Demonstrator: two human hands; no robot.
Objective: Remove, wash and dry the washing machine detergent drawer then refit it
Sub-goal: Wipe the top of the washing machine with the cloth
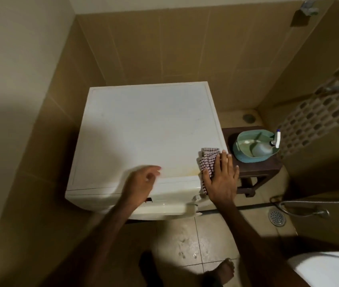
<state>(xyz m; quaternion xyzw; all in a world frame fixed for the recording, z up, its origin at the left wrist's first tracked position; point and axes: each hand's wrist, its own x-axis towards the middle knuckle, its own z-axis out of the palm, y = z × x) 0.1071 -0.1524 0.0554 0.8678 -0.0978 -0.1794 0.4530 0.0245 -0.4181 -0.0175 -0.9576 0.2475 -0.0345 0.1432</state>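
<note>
Seemingly late in the task, though I judge this only from how things lie: no drawer is out on the machine top or in either hand. I cannot tell whether the detergent drawer sits in its slot, since the front panel falls away below my wrists and the left forearm covers much of it.

Nearest, the left hand (pixel 141 181) hovers above the front edge of the washing machine (pixel 143 129); it is motion-blurred, its fingers (pixel 154 169) loosely curled and holding nothing that I can see. Just right of it, the right hand (pixel 222 179) lies flat with fingers (pixel 224 160) straight and slightly spread, pressing a checked cloth (pixel 208 160) onto the machine's front right corner; the cloth pokes out ahead of the fingertips and below the thumb.

Beyond the right fingertips, off the machine's side, a dark stool (pixel 257 170) carries a green basin (pixel 245 156) with a spray bottle (pixel 264 148) lying in it.

If the drawer is refitted, what remains is little beyond wiping down; if not, I cannot locate it.
</note>
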